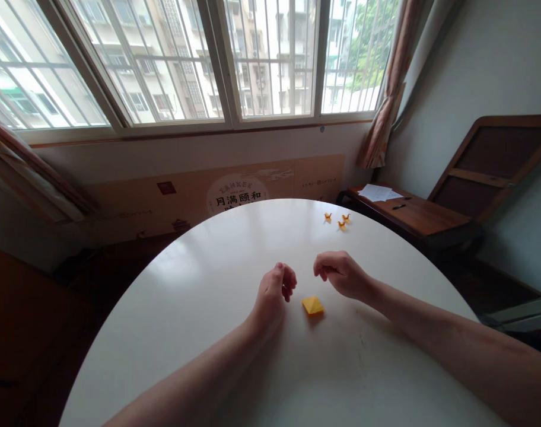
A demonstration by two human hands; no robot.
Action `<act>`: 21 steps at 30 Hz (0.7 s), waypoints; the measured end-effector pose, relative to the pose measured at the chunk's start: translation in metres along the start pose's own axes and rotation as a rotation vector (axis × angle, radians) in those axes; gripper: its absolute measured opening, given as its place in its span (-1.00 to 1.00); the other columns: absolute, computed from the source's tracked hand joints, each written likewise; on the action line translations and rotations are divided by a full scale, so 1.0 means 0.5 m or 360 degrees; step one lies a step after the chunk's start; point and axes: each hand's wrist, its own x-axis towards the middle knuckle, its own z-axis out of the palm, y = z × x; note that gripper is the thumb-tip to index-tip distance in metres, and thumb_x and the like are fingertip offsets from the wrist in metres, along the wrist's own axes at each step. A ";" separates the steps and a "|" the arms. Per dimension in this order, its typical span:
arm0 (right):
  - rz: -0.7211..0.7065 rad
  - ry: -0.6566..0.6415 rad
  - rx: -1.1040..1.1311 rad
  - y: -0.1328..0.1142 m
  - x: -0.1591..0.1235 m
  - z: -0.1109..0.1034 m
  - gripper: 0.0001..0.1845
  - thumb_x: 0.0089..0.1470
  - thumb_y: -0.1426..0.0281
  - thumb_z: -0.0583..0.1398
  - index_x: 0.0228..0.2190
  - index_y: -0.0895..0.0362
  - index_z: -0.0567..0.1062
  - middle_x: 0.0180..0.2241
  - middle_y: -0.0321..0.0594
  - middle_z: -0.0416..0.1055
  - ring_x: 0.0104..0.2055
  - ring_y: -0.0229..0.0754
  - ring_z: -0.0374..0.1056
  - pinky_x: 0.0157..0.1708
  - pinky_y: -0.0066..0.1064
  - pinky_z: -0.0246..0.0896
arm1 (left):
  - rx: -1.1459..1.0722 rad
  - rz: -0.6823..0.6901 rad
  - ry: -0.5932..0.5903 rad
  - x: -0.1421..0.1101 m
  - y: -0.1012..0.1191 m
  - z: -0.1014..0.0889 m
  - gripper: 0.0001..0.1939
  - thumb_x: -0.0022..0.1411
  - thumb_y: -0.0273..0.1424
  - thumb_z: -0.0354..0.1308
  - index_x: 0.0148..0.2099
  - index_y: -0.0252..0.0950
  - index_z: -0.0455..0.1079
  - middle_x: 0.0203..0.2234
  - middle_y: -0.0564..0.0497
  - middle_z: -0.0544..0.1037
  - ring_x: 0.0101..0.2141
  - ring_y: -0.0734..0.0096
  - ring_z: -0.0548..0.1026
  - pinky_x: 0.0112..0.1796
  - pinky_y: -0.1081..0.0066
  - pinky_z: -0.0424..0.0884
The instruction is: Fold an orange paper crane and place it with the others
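A small folded square of yellow origami paper [314,306] lies on the white round table [177,332], with creases meeting near its middle. My left hand [276,287] is just left of the paper, apart from it, its fingers loosely curled in and the thumb on top. Above and right of the paper hovers my right hand [343,274], also curled, fingertips bent down and inward. Nothing shows in either hand, though the palms are mostly hidden. Three small orange-yellow folded paper birds [341,226] stand together near the far right edge of the table.
Beyond the table, a printed banner [239,193] runs along the wall under barred windows [270,65]. To the right, a wooden chair [430,210] carries white paper sheets [379,193] and a dark pen [399,207]. Curtains [384,118] hang at both sides.
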 end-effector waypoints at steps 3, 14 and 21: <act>0.0001 -0.0001 -0.0053 -0.012 0.001 0.001 -0.69 -0.05 0.69 0.02 -0.49 0.16 0.49 -0.51 -0.26 0.40 -0.40 -0.26 0.32 -0.34 -0.45 0.22 | 0.0139 0.0077 -0.0072 -0.005 0.001 -0.004 -0.34 0.37 0.05 -0.36 -0.58 -0.25 0.18 -0.70 0.09 0.17 -0.62 0.45 0.15 -0.53 0.42 0.10; 0.0170 0.0063 -0.0570 0.007 0.006 -0.009 -0.62 0.23 0.35 0.10 0.05 0.15 0.46 0.08 -0.05 0.41 0.18 -0.03 0.25 0.23 -0.08 0.09 | 0.1947 0.0951 -0.0435 -0.070 0.054 0.016 -0.33 0.34 -0.09 0.00 0.36 -0.34 0.11 0.33 -0.31 0.14 0.32 -0.18 0.03 0.25 -0.18 -0.09; 0.0782 -0.0557 -0.0820 0.042 0.005 -0.004 -0.39 0.33 0.24 -0.05 0.34 0.12 0.09 0.37 -0.01 -0.08 0.43 0.10 -0.21 0.35 0.07 -0.26 | 0.1890 0.1579 -0.0956 -0.211 -0.036 0.080 -0.46 0.40 -0.29 -0.02 0.38 -0.19 0.09 0.30 -0.18 0.23 0.30 -0.04 0.16 0.30 -0.08 -0.14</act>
